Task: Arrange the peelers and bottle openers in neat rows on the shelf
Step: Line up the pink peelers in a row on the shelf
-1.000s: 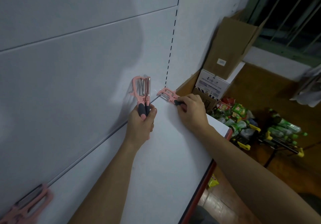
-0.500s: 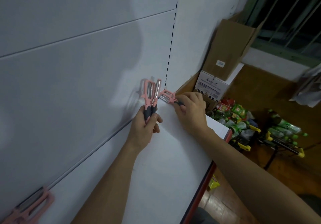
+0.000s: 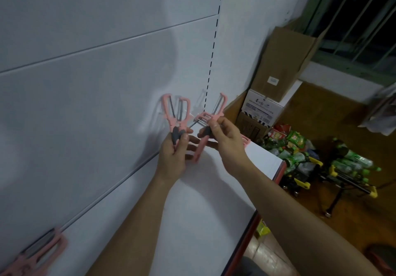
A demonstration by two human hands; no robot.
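Observation:
My left hand (image 3: 174,154) grips the dark handles of two pink peelers (image 3: 176,112), holding them upright against the white back panel. My right hand (image 3: 227,138) is closed on another pink peeler (image 3: 214,116), lifted a little above the white shelf (image 3: 192,218); its blade end points up by the dashed slot strip. A second pink piece (image 3: 198,150) hangs below that hand, and a pink end (image 3: 246,140) shows behind the wrist. More pink peelers (image 3: 36,256) lie blurred at the shelf's near left, along the back panel.
The shelf ends at a red front edge (image 3: 246,241) on the right. Beyond it stand cardboard boxes (image 3: 278,65) and a white printed box (image 3: 263,108). A cart of green bottles and snack bags (image 3: 304,153) sits on the brown floor.
My right hand has lifted its peeler off the shelf's back corner and tilted it upright. The left hand's two peelers have spread apart and stay near the back panel.

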